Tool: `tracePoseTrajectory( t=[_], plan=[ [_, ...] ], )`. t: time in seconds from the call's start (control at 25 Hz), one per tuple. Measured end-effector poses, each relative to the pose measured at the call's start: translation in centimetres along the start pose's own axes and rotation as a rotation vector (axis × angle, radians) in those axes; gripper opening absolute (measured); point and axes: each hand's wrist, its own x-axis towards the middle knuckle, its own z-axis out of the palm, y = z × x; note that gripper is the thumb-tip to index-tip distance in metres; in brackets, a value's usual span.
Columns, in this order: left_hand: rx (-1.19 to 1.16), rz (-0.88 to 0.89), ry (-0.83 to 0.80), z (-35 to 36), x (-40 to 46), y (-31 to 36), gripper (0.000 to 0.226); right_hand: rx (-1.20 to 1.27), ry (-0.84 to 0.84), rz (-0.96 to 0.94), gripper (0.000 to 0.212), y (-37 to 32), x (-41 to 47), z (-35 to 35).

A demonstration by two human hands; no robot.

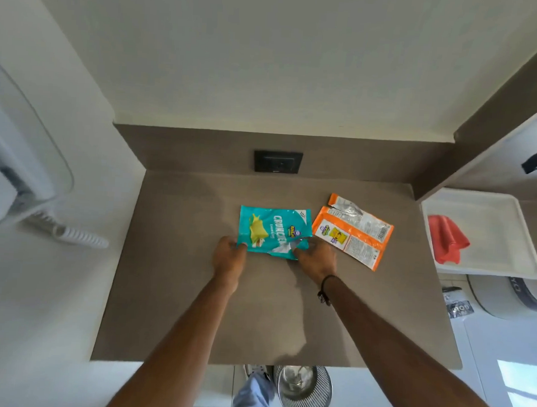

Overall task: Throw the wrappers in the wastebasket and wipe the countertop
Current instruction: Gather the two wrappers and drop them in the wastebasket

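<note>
A teal snack wrapper [273, 230] lies flat in the middle of the brown countertop [177, 292]. My left hand [228, 257] pinches its near left corner and my right hand [317, 259] pinches its near right corner. An orange and white wrapper [353, 230] lies flat just to the right, untouched. A metal mesh wastebasket [303, 391] stands on the floor below the counter's front edge. A red cloth [445, 239] lies in a white tray [496, 217] at the right.
A black wall socket [277, 161] sits on the back splash. A white wall phone [14, 169] with a coiled cord hangs at the left. My shoe and trouser leg [254, 394] stand next to the wastebasket. A white appliance [513, 297] is at the right.
</note>
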Motion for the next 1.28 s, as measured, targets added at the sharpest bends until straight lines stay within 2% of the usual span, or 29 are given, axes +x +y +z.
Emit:
tracePoseTrajectory(
  t=[0.04,0.12,0.24,0.4,0.52,0.72,0.8,0.92,1.0,1.08,1.16,1.28],
  plan=[
    [-0.121,-0.046,-0.055,-0.2,0.2,0.5,0.007,0.044,-0.041,0.020,0.049,-0.2,0.6,0.0],
    [-0.361,-0.115,-0.169,-1.4,0.3,1.4,0.022,0.169,-0.134,0.087,0.040,-0.6,1.4,-0.2],
    [-0.609,-0.128,-0.329,-4.4,0.6,2.3,0.024,0.459,-0.338,0.174,0.029,-1.9,1.4,-2.1],
    [-0.647,-0.133,-0.454,-5.9,0.3,4.7,0.024,0.678,-0.562,0.182,0.056,-1.8,2.0,-4.6],
    [-0.566,-0.096,-0.505,-2.7,-1.1,7.7,0.021,0.918,-0.588,0.148,0.053,0.1,2.7,-7.6],
    [-0.317,0.019,-0.470,7.6,-4.4,10.4,0.010,0.838,-0.320,0.225,0.046,6.7,5.0,-15.3],
    [-0.165,0.048,-0.382,11.8,-5.4,10.1,0.009,0.770,-0.251,0.231,0.030,9.0,5.7,-17.2],
    [0.142,0.160,-0.163,16.2,-5.8,8.7,0.011,0.522,-0.090,0.260,0.010,12.8,8.0,-18.3],
    [0.335,0.261,-0.005,17.3,-5.8,7.6,0.012,0.427,-0.090,0.236,0.022,16.5,11.3,-17.2],
    [0.459,0.280,0.081,17.9,-6.2,7.0,0.030,0.399,-0.120,0.251,0.033,16.9,12.4,-16.7],
    [0.545,0.287,0.085,18.4,-6.6,7.3,0.040,0.414,-0.134,0.264,0.029,14.0,10.8,-17.6],
    [0.591,0.279,0.040,19.0,-6.3,8.0,0.035,0.516,-0.200,0.320,0.030,12.7,11.0,-17.5]
  ],
)
